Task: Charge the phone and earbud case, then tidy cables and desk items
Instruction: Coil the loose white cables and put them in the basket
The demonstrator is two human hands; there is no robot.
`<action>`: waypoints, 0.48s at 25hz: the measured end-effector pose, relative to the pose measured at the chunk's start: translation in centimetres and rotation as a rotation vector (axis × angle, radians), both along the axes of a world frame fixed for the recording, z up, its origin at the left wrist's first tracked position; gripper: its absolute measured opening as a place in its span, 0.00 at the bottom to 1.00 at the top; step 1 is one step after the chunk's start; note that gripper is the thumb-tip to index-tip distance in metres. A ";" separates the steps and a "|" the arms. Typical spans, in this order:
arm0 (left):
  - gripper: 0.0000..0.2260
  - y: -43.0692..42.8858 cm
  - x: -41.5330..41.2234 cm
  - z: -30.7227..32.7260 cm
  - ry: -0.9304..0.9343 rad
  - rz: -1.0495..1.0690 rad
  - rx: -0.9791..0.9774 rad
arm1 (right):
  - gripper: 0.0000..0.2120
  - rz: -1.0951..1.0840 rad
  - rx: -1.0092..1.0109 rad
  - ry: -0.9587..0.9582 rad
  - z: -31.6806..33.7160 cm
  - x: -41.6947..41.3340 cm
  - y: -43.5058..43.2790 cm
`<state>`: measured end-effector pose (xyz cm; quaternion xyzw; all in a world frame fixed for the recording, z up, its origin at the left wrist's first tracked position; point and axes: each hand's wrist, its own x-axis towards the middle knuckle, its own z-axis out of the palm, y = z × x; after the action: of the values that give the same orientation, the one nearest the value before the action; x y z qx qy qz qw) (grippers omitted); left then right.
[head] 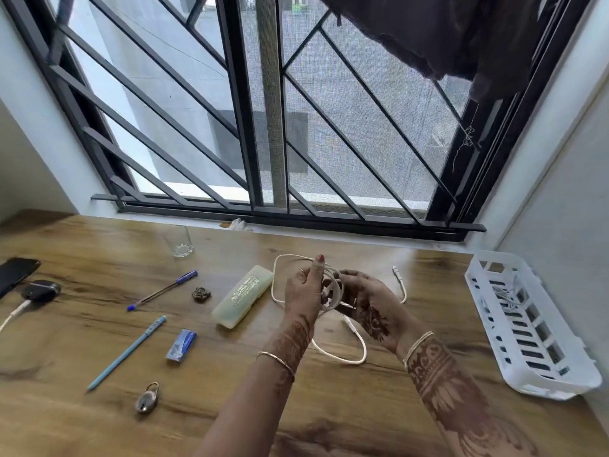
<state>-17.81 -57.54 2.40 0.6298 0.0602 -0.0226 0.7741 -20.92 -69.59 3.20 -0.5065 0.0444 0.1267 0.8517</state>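
A white cable [336,291] is wound in loops between my two hands above the middle of the wooden desk [296,407]. My left hand [304,290] grips the coil, thumb up. My right hand [365,300] holds the coil's other side. One loose end with a plug [397,271] lies to the right, and another stretch trails down over the desk. At the far left lie the dark phone [16,272] and the dark earbud case [41,289], with a white cable [14,313] running into the case.
A white slotted basket [527,328] holding white cables stands at the right edge. Scattered on the left half: a glass [178,240], two pens [163,290] [127,352], a translucent pencil box [242,296], a blue packet [181,345], a padlock [147,398], a small dark object [201,294].
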 end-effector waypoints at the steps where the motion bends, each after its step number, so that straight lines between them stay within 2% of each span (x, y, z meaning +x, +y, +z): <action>1: 0.18 0.0 0.1 -0.2 -0.021 0.011 0.021 | 0.15 0.025 -0.027 -0.037 -0.2 -0.1 0.1; 3: 0.19 0.0 0.1 -0.5 -0.038 0.021 0.031 | 0.27 0.022 -0.150 -0.114 -0.7 -0.3 0.4; 5: 0.19 0.0 0.2 -0.8 -0.040 0.020 0.042 | 0.29 -0.036 -0.289 -0.174 -1.1 -0.3 0.9; 12: 0.17 0.0 1.0 -2.1 -0.133 0.049 0.275 | 0.09 -0.311 -0.458 -0.261 -2.2 -0.4 2.9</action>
<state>-16.81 -57.49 0.31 0.7284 0.0266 0.0466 0.6831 -21.28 -66.70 1.03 -0.6843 0.0392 -0.0846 0.7232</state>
